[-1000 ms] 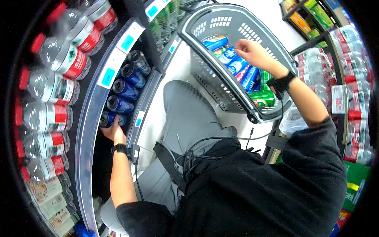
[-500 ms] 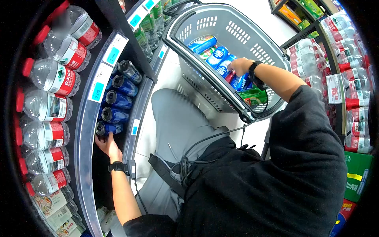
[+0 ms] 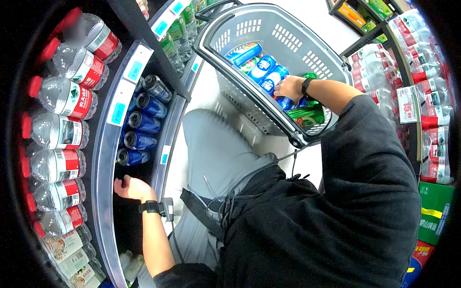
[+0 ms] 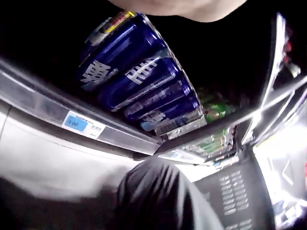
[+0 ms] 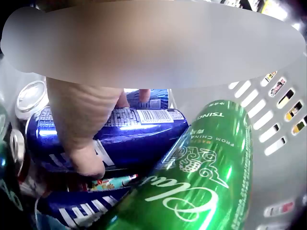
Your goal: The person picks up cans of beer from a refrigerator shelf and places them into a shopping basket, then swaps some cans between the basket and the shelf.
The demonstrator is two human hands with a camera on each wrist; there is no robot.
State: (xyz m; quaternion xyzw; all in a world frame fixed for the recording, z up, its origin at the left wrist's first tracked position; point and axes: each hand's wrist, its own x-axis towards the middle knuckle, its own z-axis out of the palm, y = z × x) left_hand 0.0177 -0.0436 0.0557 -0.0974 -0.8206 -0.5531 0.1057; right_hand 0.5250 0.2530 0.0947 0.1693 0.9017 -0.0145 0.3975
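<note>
Inside the grey basket (image 3: 294, 54), my right hand (image 3: 289, 88) grips a dark blue can; the right wrist view shows the thumb of this hand (image 5: 79, 120) across the near side of the can (image 5: 144, 139) and fingertips behind it. Against that can leans a green can (image 5: 206, 163). My left hand (image 3: 134, 188) is in the dark shelf bay below a row of upright blue cans (image 3: 146, 122), touching none, its fingers loosely bent and holding nothing. In the left wrist view part of this hand (image 4: 184, 5) shows above the shelf cans (image 4: 144, 81).
Red-capped water bottles (image 3: 60, 132) line the upper shelf at left, behind its price rail (image 3: 98, 187). My knee (image 3: 206, 129) is between shelf and basket. A cable (image 3: 254, 169) crosses my lap. Wrapped bottle packs (image 3: 377, 72) stand at right.
My left hand has come off the nearest shelf can and moved down from it, leaving the can in the row. My right hand has reached lower into the basket, onto a blue can.
</note>
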